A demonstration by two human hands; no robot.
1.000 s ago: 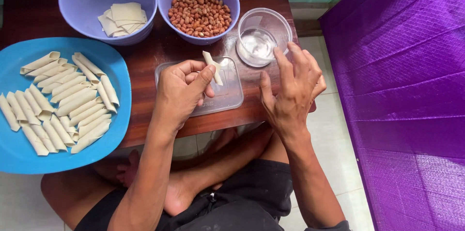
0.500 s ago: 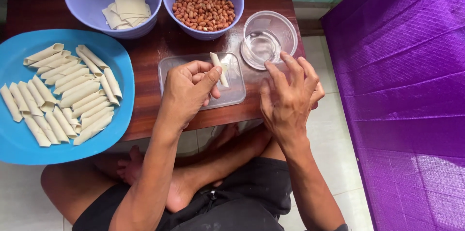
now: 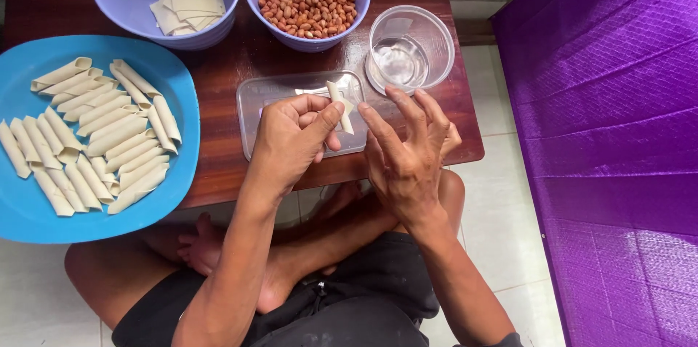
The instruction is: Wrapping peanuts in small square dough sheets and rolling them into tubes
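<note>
My left hand (image 3: 294, 140) pinches a small rolled pastry wrapper (image 3: 339, 106) between thumb and fingers, above a clear plastic lid (image 3: 265, 100) on the dark wooden table (image 3: 218, 165). My right hand (image 3: 407, 147) hovers just right of the roll with its fingers spread and holds nothing. A clear cup of water (image 3: 408, 52) stands just beyond the right fingertips.
A blue plate (image 3: 22, 209) at the left carries several finished rolls (image 3: 102, 132). At the back stand a lilac bowl of flat wrappers (image 3: 182, 5) and a lilac bowl of peanuts (image 3: 309, 1). A purple cloth (image 3: 603, 150) covers the right side. My crossed legs lie under the table edge.
The view has shifted slightly. My left hand still holds the roll; my right hand has drawn a little nearer to it, fingers still spread.
</note>
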